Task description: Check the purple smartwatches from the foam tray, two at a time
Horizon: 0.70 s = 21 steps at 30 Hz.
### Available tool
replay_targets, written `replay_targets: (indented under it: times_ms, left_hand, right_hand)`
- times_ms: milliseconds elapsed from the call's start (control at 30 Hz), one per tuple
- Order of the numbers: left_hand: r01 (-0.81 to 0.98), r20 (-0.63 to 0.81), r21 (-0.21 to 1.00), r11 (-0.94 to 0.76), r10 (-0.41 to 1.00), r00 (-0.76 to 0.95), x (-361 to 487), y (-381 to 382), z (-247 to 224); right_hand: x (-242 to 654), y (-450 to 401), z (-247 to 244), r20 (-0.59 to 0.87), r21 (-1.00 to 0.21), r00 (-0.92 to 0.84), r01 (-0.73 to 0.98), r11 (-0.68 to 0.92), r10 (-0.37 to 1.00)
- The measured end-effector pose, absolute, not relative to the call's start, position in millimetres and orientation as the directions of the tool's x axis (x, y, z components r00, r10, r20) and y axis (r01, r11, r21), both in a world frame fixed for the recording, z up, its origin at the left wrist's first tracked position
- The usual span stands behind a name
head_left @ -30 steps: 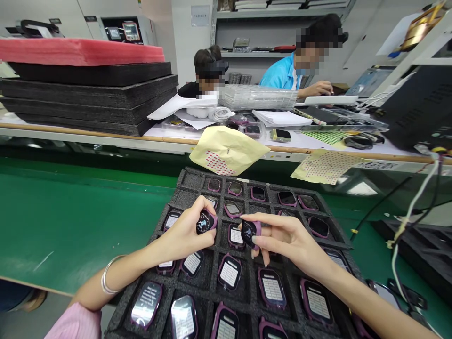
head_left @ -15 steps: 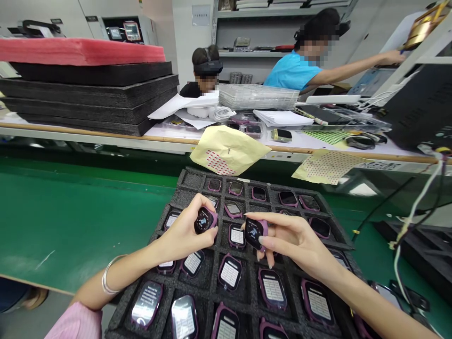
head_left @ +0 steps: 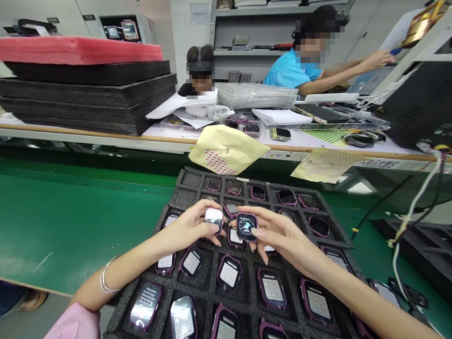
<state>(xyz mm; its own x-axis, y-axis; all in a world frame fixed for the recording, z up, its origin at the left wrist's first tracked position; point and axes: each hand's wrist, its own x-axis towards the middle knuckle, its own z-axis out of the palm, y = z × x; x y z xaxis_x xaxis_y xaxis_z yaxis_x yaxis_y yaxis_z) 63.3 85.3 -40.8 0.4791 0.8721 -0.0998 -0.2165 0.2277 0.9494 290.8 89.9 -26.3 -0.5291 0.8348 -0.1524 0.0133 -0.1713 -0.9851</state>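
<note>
Between the thumb and fingers of my left hand (head_left: 197,223) is a smartwatch case (head_left: 213,218) with a purple edge, its screen bright with glare. My right hand (head_left: 271,228) grips a second purple smartwatch case (head_left: 246,225), whose lit dark screen shows a round dial with a blue mark. The two watches are close together, held above a black foam tray (head_left: 212,282). Several purple watch cases sit in its compartments, such as one watch (head_left: 229,272) with a white grid on screen. My hands hide part of the middle rows.
A green table (head_left: 70,226) extends to the left. Behind the tray, a shelf carries stacked black foam with a red sheet (head_left: 81,49), papers and clear trays (head_left: 256,96). Yellow sticker sheets (head_left: 228,148) hang from its edge. Cables (head_left: 416,202) dangle at right. Two people are beyond.
Both watches have turned: the left one's screen now catches glare, and the right one's dial faces me more. My right hand has shifted left, bringing the watches closer together.
</note>
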Motion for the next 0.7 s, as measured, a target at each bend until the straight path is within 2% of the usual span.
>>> replay_targets:
  times_ms: [167,433,700]
  left_hand:
    - [-0.288,-0.131,0.908,0.305,0.859,0.494,62.8,84.9,-38.0]
    - [-0.282,-0.085,0.924,0.259,0.856,0.51,63.3,84.4,-41.8]
    - [-0.258,-0.054,0.942,0.215,0.855,0.516,63.8,84.3,-43.3]
  right_hand:
    - [291.0,90.9,-28.3,-0.16,-0.986,-0.517,0.043,-0.161,0.841]
    - [290.8,88.6,-29.0,-0.114,-0.993,-0.485,0.078,-0.087,0.867]
    - [290.3,87.1,-28.8,-0.112,-0.994,-0.485,0.068,-0.09,0.868]
